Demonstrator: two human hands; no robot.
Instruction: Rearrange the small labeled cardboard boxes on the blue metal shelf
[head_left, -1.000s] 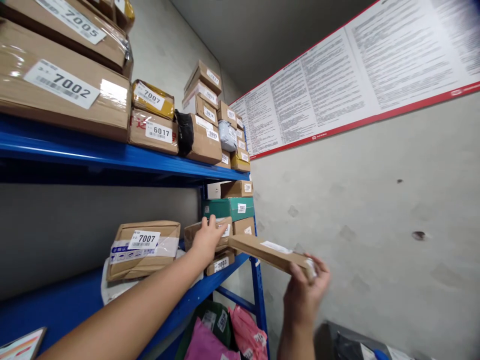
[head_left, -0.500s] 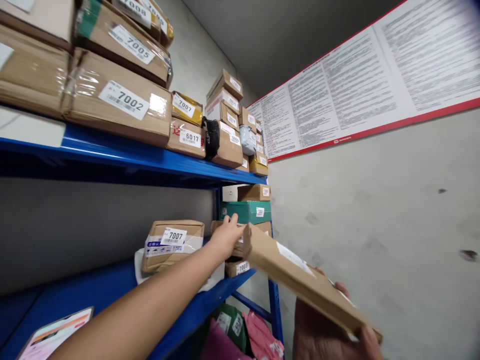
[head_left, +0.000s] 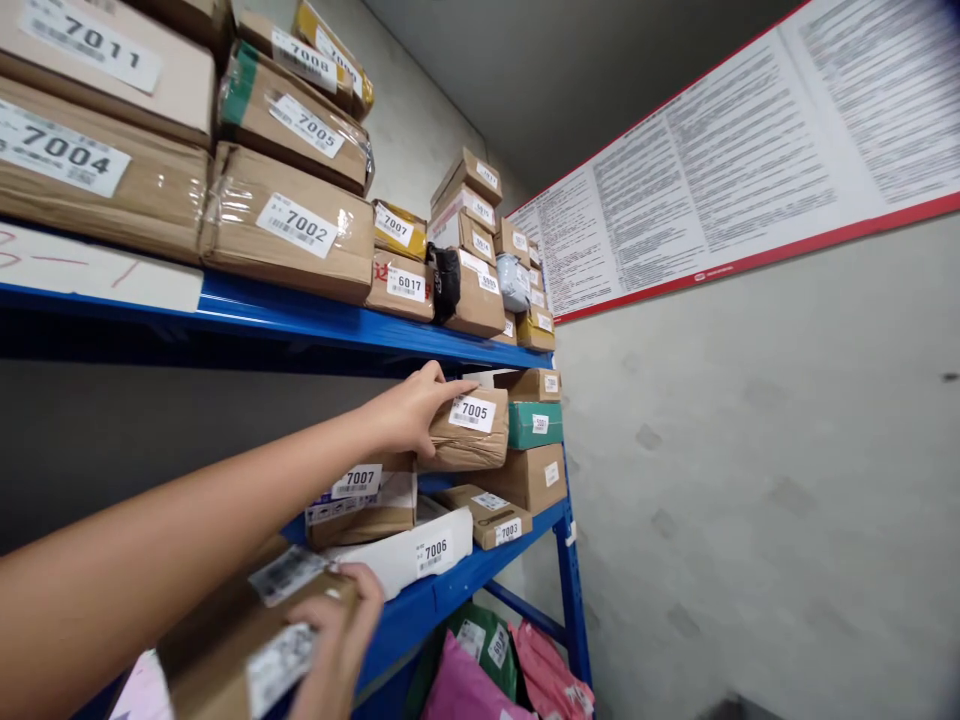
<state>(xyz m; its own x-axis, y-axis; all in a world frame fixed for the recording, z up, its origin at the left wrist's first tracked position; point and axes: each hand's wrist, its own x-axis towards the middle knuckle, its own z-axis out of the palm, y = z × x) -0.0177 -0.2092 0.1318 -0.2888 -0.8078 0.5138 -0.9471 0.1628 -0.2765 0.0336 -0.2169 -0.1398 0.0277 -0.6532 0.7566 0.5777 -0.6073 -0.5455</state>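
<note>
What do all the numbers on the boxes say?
"7005": parcel gripped by the left hand.
"7007": box.
"7006": white parcel.
"7003": small box.
"6017": box.
"7002": wrapped box.
"7004": box.
"7011": box.
Wall poster and the labels on the parcel in the right hand: too blurred.

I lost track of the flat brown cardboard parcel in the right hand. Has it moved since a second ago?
Yes. The flat brown cardboard parcel went from right of the blue shelf upright to its left, low by the right hand.
</note>
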